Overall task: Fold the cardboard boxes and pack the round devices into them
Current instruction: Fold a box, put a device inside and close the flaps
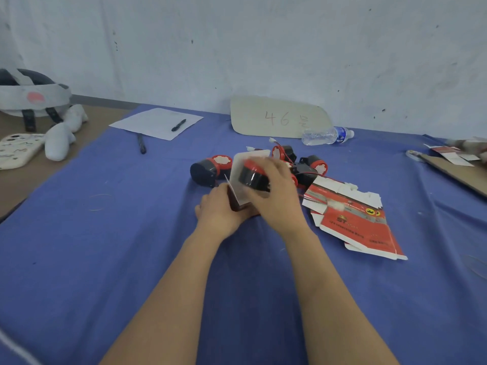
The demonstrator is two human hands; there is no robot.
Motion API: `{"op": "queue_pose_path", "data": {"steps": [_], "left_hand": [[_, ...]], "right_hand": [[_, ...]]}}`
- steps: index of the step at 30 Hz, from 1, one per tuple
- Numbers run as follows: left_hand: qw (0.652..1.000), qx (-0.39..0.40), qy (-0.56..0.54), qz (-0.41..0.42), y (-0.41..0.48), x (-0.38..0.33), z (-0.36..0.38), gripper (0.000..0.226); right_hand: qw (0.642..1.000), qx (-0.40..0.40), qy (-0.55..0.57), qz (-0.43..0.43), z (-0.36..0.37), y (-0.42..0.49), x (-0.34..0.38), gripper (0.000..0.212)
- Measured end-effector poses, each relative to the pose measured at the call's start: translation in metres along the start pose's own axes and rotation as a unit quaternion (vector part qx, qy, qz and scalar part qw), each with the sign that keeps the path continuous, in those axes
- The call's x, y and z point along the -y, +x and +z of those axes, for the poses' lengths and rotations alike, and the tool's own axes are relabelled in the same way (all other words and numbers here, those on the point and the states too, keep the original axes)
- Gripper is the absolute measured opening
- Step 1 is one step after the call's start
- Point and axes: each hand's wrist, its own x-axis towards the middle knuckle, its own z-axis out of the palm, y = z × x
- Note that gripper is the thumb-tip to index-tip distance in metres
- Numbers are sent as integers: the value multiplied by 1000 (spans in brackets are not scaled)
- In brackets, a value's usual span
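Open across the blue counter (105, 259) from 6 round to 9 o'clock; blocked at 12 by loose round devices (208, 171); hemmed at 3 by flat box blanks (355, 219); farther at 1, a lying bottle (326, 135); at 10, pen (141, 143) and paper (155, 122).

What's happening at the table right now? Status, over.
Left hand grips box, flap open. Right hand holds round device at its mouth. Loose devices, flat boxes lie alongside, none blocking.

Curled left hand (224, 212), gripping right hand (274, 192)
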Motion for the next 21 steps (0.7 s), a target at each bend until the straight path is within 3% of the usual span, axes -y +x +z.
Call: {"op": "queue_pose_path", "data": {"steps": [3, 10, 13, 16, 21], "left_hand": [[999, 21, -21, 16, 0, 3, -3, 53], [986, 83, -129, 65, 0, 9, -12, 35], [981, 113, -139, 75, 1, 9, -11, 39], [980, 119, -140, 70, -1, 8, -8, 52], [982, 123, -136, 48, -1, 3, -5, 46]], "right_hand": [[998, 47, -38, 9, 7, -1, -3, 42], [1000, 0, -14, -12, 7, -1, 1, 21], [1000, 6, -25, -7, 7, -2, 0, 18], [996, 44, -68, 32, 8, -1, -3, 9], [974, -24, -211, 77, 1, 4, -2, 20]]}}
